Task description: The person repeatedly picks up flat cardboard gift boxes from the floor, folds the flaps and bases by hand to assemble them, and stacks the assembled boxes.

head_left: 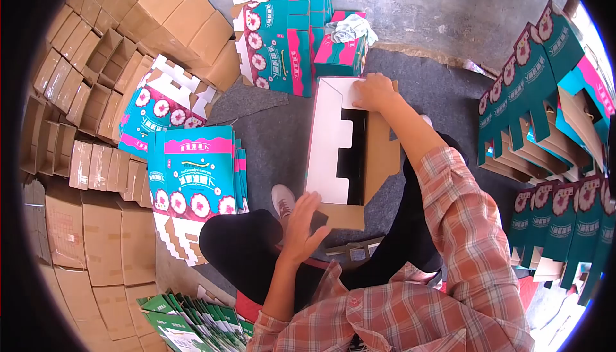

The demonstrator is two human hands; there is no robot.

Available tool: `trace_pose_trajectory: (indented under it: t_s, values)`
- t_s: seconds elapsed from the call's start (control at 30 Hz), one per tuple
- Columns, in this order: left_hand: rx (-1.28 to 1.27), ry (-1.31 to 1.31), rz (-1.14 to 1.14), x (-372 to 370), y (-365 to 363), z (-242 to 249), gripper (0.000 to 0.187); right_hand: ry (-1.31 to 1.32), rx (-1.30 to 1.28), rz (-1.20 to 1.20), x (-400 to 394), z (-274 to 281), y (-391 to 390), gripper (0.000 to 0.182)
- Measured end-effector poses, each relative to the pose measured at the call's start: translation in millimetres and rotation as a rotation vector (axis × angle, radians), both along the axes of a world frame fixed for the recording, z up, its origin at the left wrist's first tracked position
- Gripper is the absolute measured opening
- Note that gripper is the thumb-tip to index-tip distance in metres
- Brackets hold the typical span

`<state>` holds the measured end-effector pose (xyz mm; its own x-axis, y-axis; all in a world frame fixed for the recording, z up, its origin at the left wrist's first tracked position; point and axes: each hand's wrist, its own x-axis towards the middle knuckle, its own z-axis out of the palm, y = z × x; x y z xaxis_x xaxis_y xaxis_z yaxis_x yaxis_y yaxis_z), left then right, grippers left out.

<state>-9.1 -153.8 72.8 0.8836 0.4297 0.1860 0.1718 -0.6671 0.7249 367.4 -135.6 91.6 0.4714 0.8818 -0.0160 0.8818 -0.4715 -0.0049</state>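
Note:
A partly folded cardboard box [325, 140] stands between my knees, with a white notched flap along its left side and brown board on its right. A dark opening runs down its middle. My right hand [375, 93] is closed over the far end of the box, its fingers bent onto the white panel. At the near left corner, my left hand [300, 230] has its fingers stretched out and apart, right by the box's edge. Below the corner, a brown end flap [343, 216] sticks out towards me.
Flat printed teal cartons lie in stacks to the left [192, 179] and at the back [273, 44]. A cloth [351, 29] rests on a teal box [340, 60]. Brown boxes [102, 236] are piled at far left. Teal cartons [536, 89] stand in rows at right.

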Motion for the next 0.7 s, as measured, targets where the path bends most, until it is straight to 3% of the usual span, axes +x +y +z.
trace_pose_trajectory:
  t_s: [0.03, 0.1, 0.23, 0.27, 0.33, 0.37, 0.43, 0.53, 0.7]
  values:
    - [0.001, 0.003, -0.002, 5.5, -3.5, -4.5, 0.057, 0.003, 0.001, -0.002, -0.8, 2.8, -0.4, 0.051]
    - [0.264, 0.021, 0.212, 20.8, -10.8, -14.3, 0.056, 0.031, -0.063, -0.034, -3.3, 7.4, -1.6, 0.055]
    - [0.345, 0.168, 0.463, 56.1, -21.5, -20.3, 0.058, 0.036, -0.088, -0.037, -5.8, 9.8, -3.0, 0.058]
    - [0.344, 0.166, 0.457, 61.9, -23.5, -21.6, 0.058, 0.041, -0.093, -0.062, -6.4, 9.9, -4.2, 0.058]
    - [0.68, 0.11, 0.315, 72.3, -28.5, -22.1, 0.06, 0.047, -0.097, -0.093, -6.4, 11.5, -5.9, 0.058]
    - [0.681, 0.111, 0.309, 75.1, -36.4, -21.7, 0.06, 0.075, -0.098, -0.097, -6.7, 11.7, -6.5, 0.059]
    - [0.495, 0.039, 0.064, 80.9, -57.0, -11.7, 0.061, 0.106, -0.097, -0.102, -8.2, 11.9, -7.1, 0.06]
    - [0.334, 0.03, 0.115, 91.0, -69.2, -7.3, 0.063, 0.087, -0.077, -0.103, -9.3, 9.2, -8.8, 0.061]
    - [0.492, 0.159, 0.179, 91.2, -60.4, -20.8, 0.049, 0.094, -0.088, -0.188, -17.2, 19.0, -11.7, 0.048]
